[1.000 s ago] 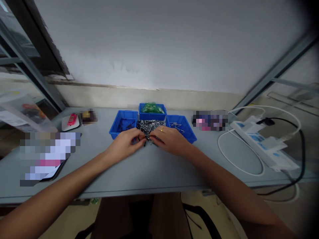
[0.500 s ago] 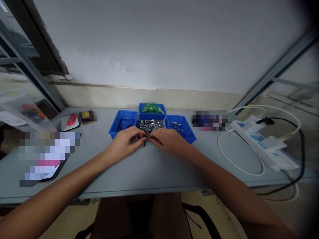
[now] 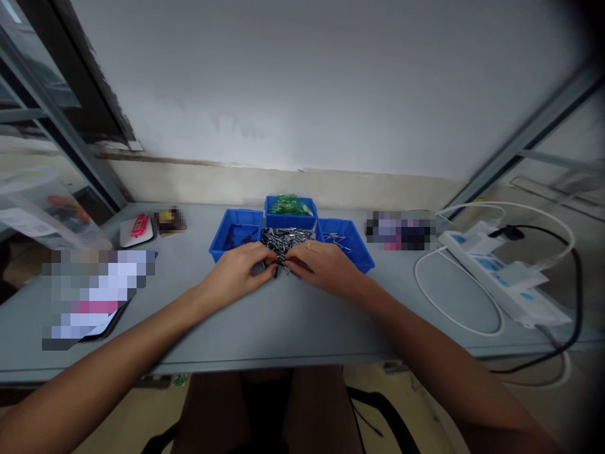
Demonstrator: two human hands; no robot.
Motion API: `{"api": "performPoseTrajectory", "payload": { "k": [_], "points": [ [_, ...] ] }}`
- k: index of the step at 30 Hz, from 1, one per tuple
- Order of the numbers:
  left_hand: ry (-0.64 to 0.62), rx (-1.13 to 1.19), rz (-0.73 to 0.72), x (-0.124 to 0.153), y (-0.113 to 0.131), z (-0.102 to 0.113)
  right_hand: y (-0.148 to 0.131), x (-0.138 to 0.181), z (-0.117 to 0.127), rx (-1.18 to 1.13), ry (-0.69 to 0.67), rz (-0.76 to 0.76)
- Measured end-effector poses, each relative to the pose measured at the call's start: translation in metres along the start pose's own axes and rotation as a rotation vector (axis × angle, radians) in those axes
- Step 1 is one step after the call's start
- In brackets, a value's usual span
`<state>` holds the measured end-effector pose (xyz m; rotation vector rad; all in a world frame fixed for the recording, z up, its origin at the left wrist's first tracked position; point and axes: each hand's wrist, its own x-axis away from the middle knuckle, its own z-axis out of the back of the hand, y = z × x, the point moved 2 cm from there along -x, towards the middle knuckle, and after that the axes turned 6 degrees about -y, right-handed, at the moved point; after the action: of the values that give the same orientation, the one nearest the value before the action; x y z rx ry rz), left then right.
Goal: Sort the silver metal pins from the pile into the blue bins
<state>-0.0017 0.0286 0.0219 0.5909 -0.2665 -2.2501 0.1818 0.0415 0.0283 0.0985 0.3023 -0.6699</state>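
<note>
A heap of small dark metal pins (image 3: 285, 240) lies on the grey table (image 3: 283, 321) between three blue bins. My left hand (image 3: 239, 272) and my right hand (image 3: 326, 268) meet at the near edge of the heap, fingers curled and pinched on pieces too small to name. A ring shows on my right hand. The left blue bin (image 3: 236, 232) holds a few dark parts. Thin wire pieces lie in the right blue bin (image 3: 348, 241). The back blue bin (image 3: 290, 212) is filled with green parts.
A white power strip (image 3: 501, 274) with white and black cables lies at the right. A dark tablet (image 3: 101, 321) and a small white dish with a red item (image 3: 135, 230) sit at the left. Metal shelf frames stand on both sides.
Both hands stay at the heap; the fingers shifted slightly among the pins. The view moved a little.
</note>
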Motion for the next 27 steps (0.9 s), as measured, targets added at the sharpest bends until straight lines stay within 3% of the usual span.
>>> {"api": "performPoseTrajectory", "payload": {
  "k": [4,7,10,14,18,21,27],
  "points": [
    [-0.016,-0.038,-0.016,0.0,-0.001,0.001,-0.005,0.0,0.004,-0.016,0.01,0.04],
    [0.047,-0.139,-0.005,-0.001,-0.011,0.011,-0.005,-0.001,0.001,-0.022,0.0,-0.001],
    [0.09,-0.278,0.102,-0.002,-0.029,0.025,-0.003,-0.002,-0.007,-0.026,-0.082,-0.018],
    [0.06,-0.457,0.265,-0.002,-0.052,0.038,-0.006,-0.001,-0.02,-0.061,-0.231,0.048],
    [0.032,-0.529,0.291,-0.002,-0.062,0.04,-0.009,0.0,-0.026,-0.095,-0.286,0.074],
    [0.051,-0.513,0.225,-0.003,-0.058,0.035,-0.009,0.0,-0.028,-0.11,-0.286,0.073],
    [-0.036,-0.385,-0.114,-0.004,-0.02,0.013,-0.008,0.0,-0.036,-0.073,-0.21,0.084]
  ]
}}
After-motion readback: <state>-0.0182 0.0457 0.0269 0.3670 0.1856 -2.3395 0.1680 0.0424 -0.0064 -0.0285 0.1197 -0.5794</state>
